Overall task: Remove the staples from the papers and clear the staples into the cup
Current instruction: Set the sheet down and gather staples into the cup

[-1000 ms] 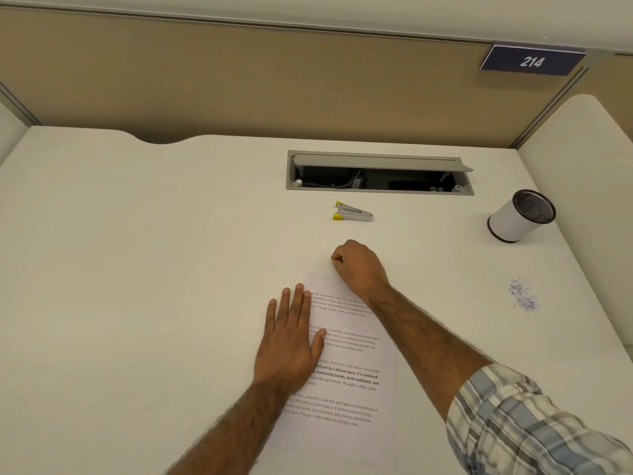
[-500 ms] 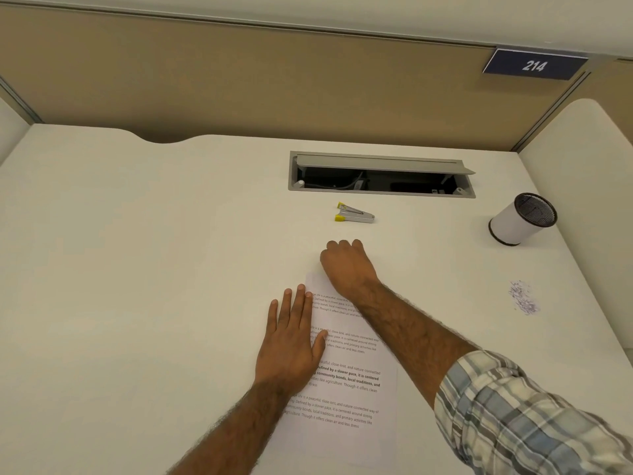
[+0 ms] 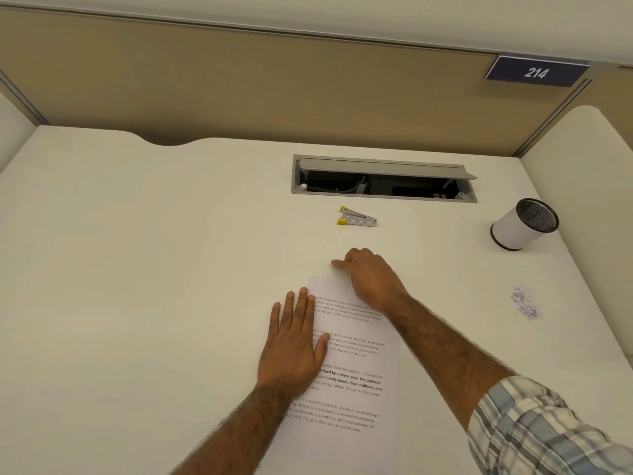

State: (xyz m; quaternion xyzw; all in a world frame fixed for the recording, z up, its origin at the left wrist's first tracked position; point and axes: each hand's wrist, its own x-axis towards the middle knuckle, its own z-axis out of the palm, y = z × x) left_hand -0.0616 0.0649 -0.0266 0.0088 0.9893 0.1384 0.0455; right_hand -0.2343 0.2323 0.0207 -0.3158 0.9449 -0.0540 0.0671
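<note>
A printed sheet of paper (image 3: 356,365) lies on the white desk (image 3: 154,269) in front of me. My left hand (image 3: 294,341) presses flat on its left edge, fingers straight. My right hand (image 3: 368,272) rests on the desk just past the paper's top edge, its fingers curled under and one fingertip pointing left; nothing shows in its grip, and the palm side is hidden. A silver staple remover with yellow tips (image 3: 356,217) lies beyond my right hand. The white cup with a dark mesh inside (image 3: 520,224) stands at the far right. A small pile of staples (image 3: 524,303) lies right of the paper.
An open grey cable hatch (image 3: 383,180) is set into the desk behind the staple remover. Tan partition walls (image 3: 239,90) close off the back, and a white side panel (image 3: 589,200) stands just right of the cup.
My right hand went from a fist to spread fingers, then curled again, staying at the paper's top edge. My left hand has stayed put on the paper.
</note>
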